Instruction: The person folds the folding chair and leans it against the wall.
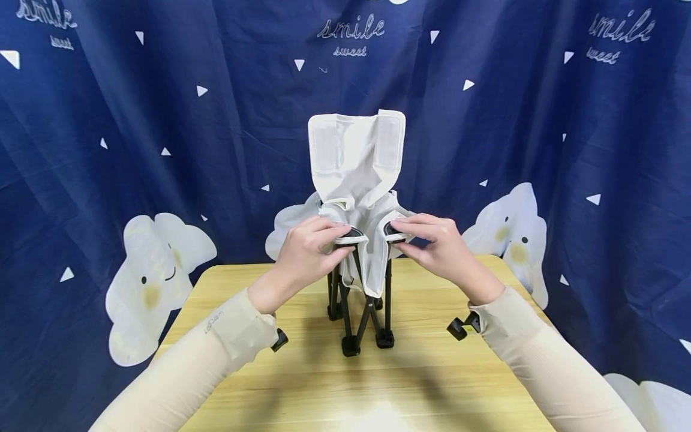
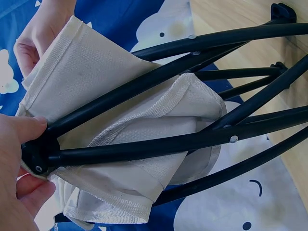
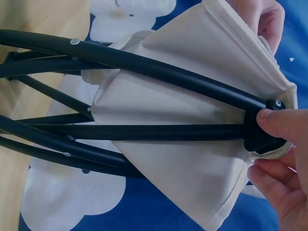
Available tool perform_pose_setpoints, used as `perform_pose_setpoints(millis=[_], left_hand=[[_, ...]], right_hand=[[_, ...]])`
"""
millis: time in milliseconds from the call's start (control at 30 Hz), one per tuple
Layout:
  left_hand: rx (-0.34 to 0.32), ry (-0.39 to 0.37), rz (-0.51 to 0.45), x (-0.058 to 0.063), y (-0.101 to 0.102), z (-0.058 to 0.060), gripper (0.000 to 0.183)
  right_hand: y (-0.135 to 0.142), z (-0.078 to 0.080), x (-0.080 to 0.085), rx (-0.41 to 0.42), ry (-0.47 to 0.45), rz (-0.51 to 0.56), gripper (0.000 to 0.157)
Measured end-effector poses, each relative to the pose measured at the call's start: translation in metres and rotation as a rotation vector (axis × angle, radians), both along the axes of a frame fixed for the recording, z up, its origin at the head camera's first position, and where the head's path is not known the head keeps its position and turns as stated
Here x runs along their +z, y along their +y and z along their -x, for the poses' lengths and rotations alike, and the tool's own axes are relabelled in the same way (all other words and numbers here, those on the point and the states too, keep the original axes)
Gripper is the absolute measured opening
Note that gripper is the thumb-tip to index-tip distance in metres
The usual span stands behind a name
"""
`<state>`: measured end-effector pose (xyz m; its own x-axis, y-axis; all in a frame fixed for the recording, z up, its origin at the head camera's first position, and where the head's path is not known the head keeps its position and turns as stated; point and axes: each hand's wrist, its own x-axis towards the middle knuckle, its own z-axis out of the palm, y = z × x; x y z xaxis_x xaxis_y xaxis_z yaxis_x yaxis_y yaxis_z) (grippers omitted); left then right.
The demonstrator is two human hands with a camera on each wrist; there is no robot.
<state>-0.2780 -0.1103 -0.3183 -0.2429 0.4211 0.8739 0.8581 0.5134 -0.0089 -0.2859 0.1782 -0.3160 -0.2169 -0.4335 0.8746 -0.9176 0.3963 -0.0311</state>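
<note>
A small folding chair with a white fabric seat [image 1: 356, 141] and crossed black tube legs [image 1: 346, 312] stands half folded on the table, its fabric sagging between the corners. My left hand [image 1: 308, 249] pinches the chair's front left corner, thumb below and fingers on top. The front right corner is pinched the same way by my right hand [image 1: 437, 246]. Close up in the left wrist view, the thumb presses by a black plastic corner joint [image 2: 41, 154] where two tubes meet. A matching corner joint [image 3: 262, 132] lies under the thumb in the right wrist view.
The chair's black feet [image 1: 351, 346] rest on a light wooden table [image 1: 302, 384]. Behind hangs a dark blue curtain [image 1: 259, 120] with white clouds, triangles and lettering. Black wrist-worn devices [image 1: 457, 329] stick out below the sleeves.
</note>
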Motion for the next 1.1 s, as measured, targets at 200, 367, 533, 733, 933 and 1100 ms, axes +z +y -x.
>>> perform_pose_setpoints(millis=[200, 367, 533, 733, 933, 1100], left_hand=[[0.003, -0.013, 0.002, 0.001, 0.001, 0.001, 0.033], [-0.006, -0.007, 0.006, 0.001, 0.003, 0.004, 0.034], [-0.016, -0.015, 0.016, 0.002, 0.004, 0.006, 0.033], [-0.014, -0.021, 0.028, 0.002, 0.004, 0.008, 0.032], [-0.030, -0.003, 0.021, 0.002, 0.005, 0.009, 0.032], [-0.044, 0.017, 0.019, 0.003, 0.004, 0.013, 0.033]], right_hand=[[-0.004, 0.002, 0.001, 0.015, -0.001, -0.012, 0.043], [-0.007, 0.003, 0.001, 0.017, -0.008, -0.018, 0.042], [-0.011, 0.003, 0.003, 0.015, -0.014, -0.021, 0.042], [-0.015, 0.004, 0.003, 0.025, -0.013, -0.017, 0.042], [-0.018, 0.004, 0.003, 0.024, 0.004, -0.008, 0.041], [-0.021, 0.005, 0.003, 0.025, 0.008, -0.006, 0.040]])
